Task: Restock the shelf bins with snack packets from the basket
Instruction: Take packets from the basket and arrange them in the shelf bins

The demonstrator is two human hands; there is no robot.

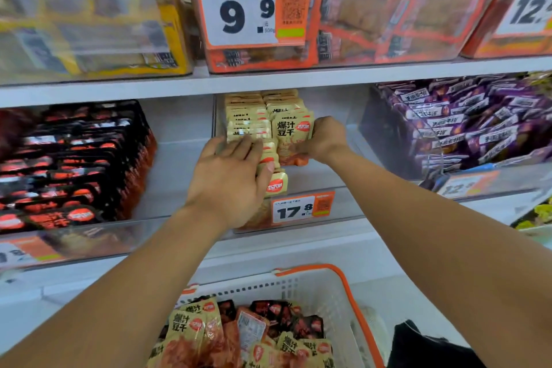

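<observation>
On the middle shelf, inside the clear bin point(337, 209): rows of beige snack packets point(248, 119), standing on edge. One beige packet point(294, 131) upright at the right-hand row, pinched by the right hand point(324, 139), fingers curled round its right edge. Left hand point(231, 176) laid flat over the left row, fingers straight, pressing the packets. Orange price tag point(301, 209) reading 17.8 on the bin front. Below, white basket point(325, 287) with orange handle, holding more beige and dark packets point(248, 334). Black packets point(74, 164) in the left bin, purple packets point(466, 122) in the right one.
</observation>
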